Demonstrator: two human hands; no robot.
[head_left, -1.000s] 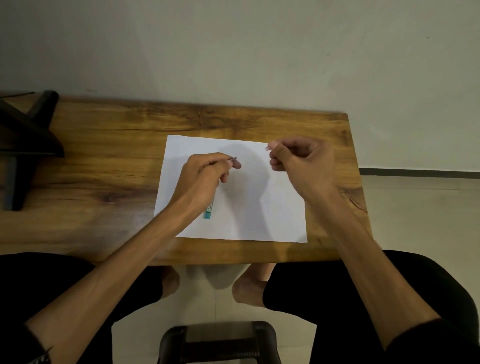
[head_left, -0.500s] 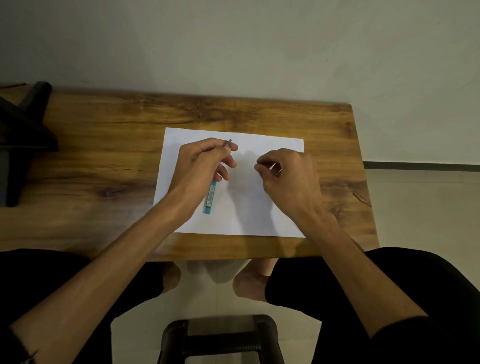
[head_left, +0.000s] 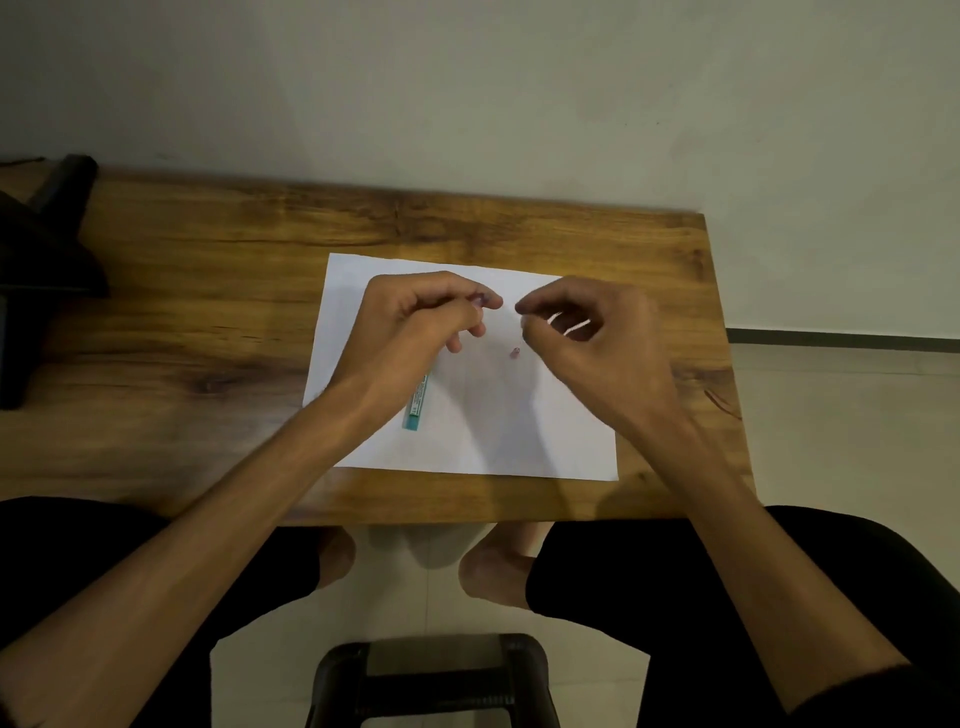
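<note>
On my feed the left hand (head_left: 415, 322) curls over the white sheet of paper (head_left: 519, 436) on the brown wooden worktop (head_left: 208, 312), pinching a small dark piece (head_left: 482, 299) at its fingertips, and a slim teal plastic tube (head_left: 415, 402) pokes out beneath it. The right hand (head_left: 597, 343) sits just beside, thumb and forefinger nipped together; I cannot tell what they hold. A tiny reddish cap (head_left: 515, 353) lies on the sheet between them.
</note>
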